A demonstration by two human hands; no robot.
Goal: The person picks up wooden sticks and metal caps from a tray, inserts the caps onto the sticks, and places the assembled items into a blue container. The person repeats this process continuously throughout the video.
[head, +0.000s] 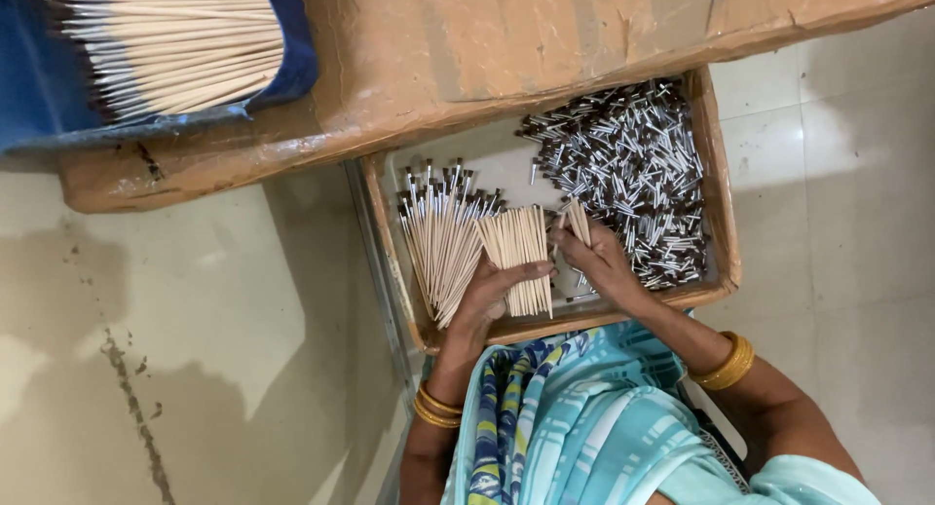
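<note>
A shallow cardboard tray [726, 261] lies in front of me. My left hand [484, 296] grips a bundle of plain wooden sticks [519, 242] over the tray's near side. Close beside it, my right hand [596, 260] pinches a few thin sticks [579, 220] at the edge of a heap of small metal ferrules with dark tips [633, 164]. Left of the bundle, a fan of sticks with metal ferrules fitted on their far ends [440, 242] rests in the tray. Gold bangles ring both wrists.
A large cardboard sheet [506, 47] overhangs the tray's far end. On it at top left, a blue bin [39, 86] holds many more pale sticks [175, 42]. Tiled floor [195, 349] spreads on both sides; a metal strip [375, 261] runs along the tray's left.
</note>
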